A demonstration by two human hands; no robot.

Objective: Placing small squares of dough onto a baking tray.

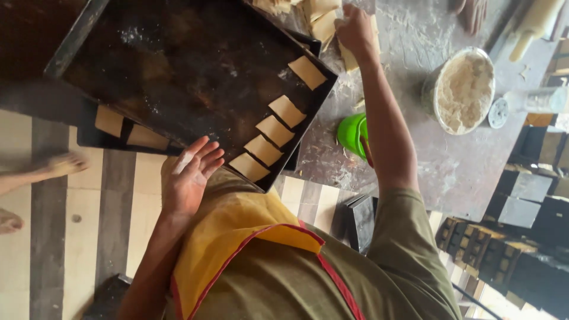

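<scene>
While five dough squares (pixel 276 131) line the dark tray (pixel 178 71), mostly bare, the right hand (pixel 354 28) grips another dough piece (pixel 349 58); the left hand (pixel 191 176) hangs spread and idle.

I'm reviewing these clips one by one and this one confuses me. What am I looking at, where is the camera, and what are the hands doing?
There is no machine: one camera on a person's head looks down at their own bare hands, and the picture appears tilted. The left hand is open, by the edge of a dark baking tray carrying a row of flat dough squares. The right hand reaches to a pile of dough pieces on a floured table; its grip is unclear. Nearby stand a flour bucket and a green cup.
</scene>
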